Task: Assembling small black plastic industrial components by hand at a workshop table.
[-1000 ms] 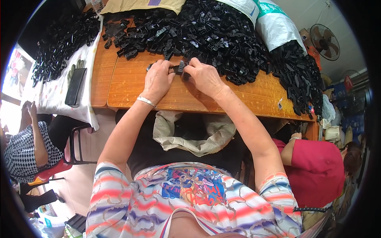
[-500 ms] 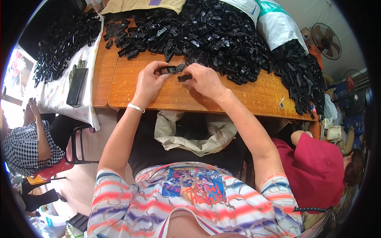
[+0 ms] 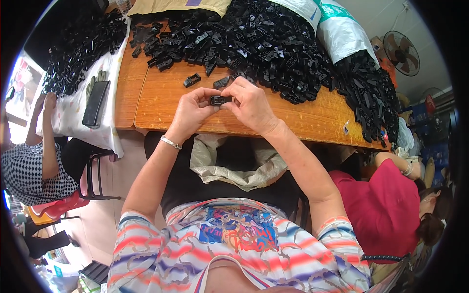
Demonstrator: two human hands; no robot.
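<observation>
Left hand (image 3: 191, 111) and right hand (image 3: 251, 105) pinched black plastic housing (image 3: 218, 100) between them over wooden table (image 3: 161, 105), one at each end, long axis running nine to three o'clock. Loose black block (image 3: 192, 80) lay at eleven o'clock, nearer left hand; black-part heap (image 3: 264, 46) spread at one.

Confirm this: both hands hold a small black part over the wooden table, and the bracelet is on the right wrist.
Not quite: the head view shows the bracelet on the left wrist. Left hand and right hand do hold the small black part over the wooden table.
</observation>
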